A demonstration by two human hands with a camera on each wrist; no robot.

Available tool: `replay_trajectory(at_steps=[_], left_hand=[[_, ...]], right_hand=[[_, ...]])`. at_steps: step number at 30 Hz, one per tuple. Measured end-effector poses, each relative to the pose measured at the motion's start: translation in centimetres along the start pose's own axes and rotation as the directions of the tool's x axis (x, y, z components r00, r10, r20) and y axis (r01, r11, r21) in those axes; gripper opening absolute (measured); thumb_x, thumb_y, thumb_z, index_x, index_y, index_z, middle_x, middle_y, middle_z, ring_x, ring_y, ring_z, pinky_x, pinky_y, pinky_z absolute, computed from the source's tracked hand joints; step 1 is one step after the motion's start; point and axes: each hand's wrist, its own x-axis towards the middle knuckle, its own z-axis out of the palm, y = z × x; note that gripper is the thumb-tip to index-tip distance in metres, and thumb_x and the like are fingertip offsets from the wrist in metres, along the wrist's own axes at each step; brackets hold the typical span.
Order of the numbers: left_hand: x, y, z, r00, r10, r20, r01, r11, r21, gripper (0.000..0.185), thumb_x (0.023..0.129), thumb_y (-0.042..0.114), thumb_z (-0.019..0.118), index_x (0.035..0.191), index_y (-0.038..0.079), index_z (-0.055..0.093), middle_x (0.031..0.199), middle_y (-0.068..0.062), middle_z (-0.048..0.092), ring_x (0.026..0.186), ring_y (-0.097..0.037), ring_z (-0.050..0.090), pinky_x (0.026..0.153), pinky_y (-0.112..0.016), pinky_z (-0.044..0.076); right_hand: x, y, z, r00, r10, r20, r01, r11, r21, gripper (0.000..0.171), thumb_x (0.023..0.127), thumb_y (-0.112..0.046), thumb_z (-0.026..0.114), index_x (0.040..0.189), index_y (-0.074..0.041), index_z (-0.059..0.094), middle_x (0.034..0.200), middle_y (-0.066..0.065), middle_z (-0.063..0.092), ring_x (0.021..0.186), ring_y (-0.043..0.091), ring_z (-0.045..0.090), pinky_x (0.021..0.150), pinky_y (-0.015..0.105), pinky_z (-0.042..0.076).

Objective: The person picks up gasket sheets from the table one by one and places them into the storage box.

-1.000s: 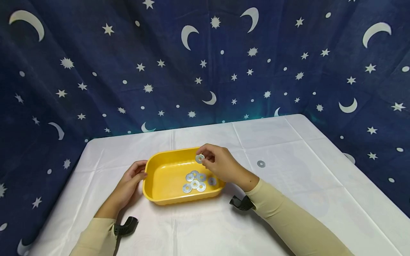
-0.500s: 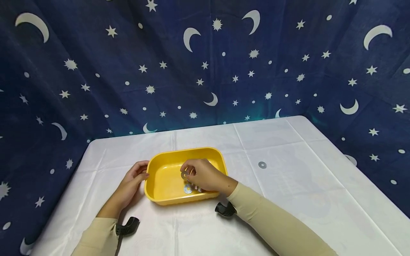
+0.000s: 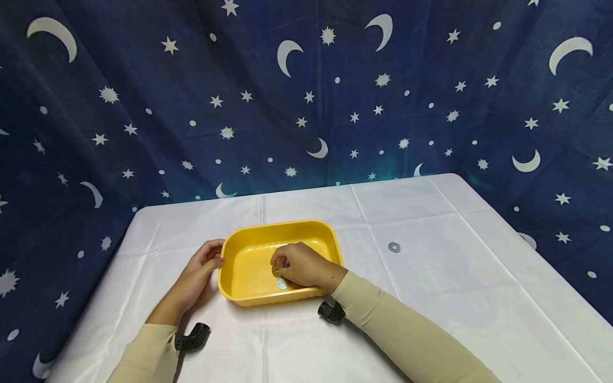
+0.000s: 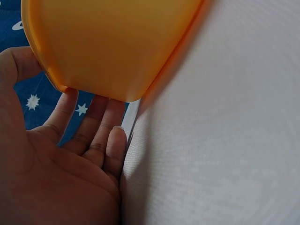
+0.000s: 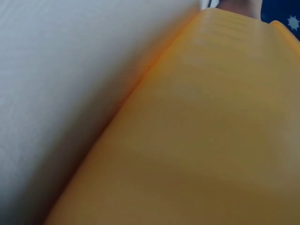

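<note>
A yellow tray [image 3: 239,249] holds flat metal washers. At its left end, my left hand [image 3: 197,270] grips the wall, the thumb at the rim and the fingertips against the outside, as the left wrist view shows. My right hand [image 3: 304,266] is down inside the tray, pinching a washer [image 3: 276,271] between thumb and fingers. Just below that, another washer [image 3: 282,283] lies on the tray floor. The hand covers the area where other washers lay. In the right wrist view the tray's outer wall [image 5: 187,131] blocks the right hand.
One washer [image 3: 394,247] lies on the white tablecloth [image 3: 445,276] right of the tray. A dark blue curtain [image 3: 268,122] with moons and stars hangs behind and beside the table. Each wrist carries a black mount [image 3: 192,337].
My right hand carried its washer from above the tray's right back side leftward and down to the tray floor. The left hand keeps its grip on the tray's left end.
</note>
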Motion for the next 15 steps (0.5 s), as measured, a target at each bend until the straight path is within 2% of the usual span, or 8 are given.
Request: replay_trajectory(at_steps=[8, 15], left_hand=[[-0.02, 0.04, -0.10, 1.000, -0.010, -0.007, 0.010, 1.000, 0.001, 0.045, 0.100, 0.009, 0.046, 0.143, -0.001, 0.038, 0.143, -0.021, 0.046, 0.113, -0.001, 0.051, 0.095, -0.004, 0.040], [-0.04, 0.19, -0.03, 1.000, -0.007, -0.005, 0.007, 1.000, -0.004, 0.045, 0.100, 0.009, 0.046, 0.143, -0.001, 0.039, 0.142, -0.020, 0.046, 0.113, -0.002, 0.052, 0.095, -0.004, 0.040]], right_hand=[[0.14, 0.05, 0.07, 0.999, -0.035, 0.016, 0.035, 0.999, -0.023, 0.020, 0.092, -0.008, 0.068, 0.111, -0.009, 0.072, 0.102, 0.003, 0.073, 0.088, 0.009, 0.062, 0.082, 0.021, 0.052], [0.02, -0.16, -0.24, 1.000, -0.021, -0.020, 0.020, 0.997, -0.073, 0.020, 0.092, -0.009, 0.066, 0.110, -0.011, 0.072, 0.094, 0.000, 0.069, 0.080, 0.010, 0.057, 0.076, 0.020, 0.049]])
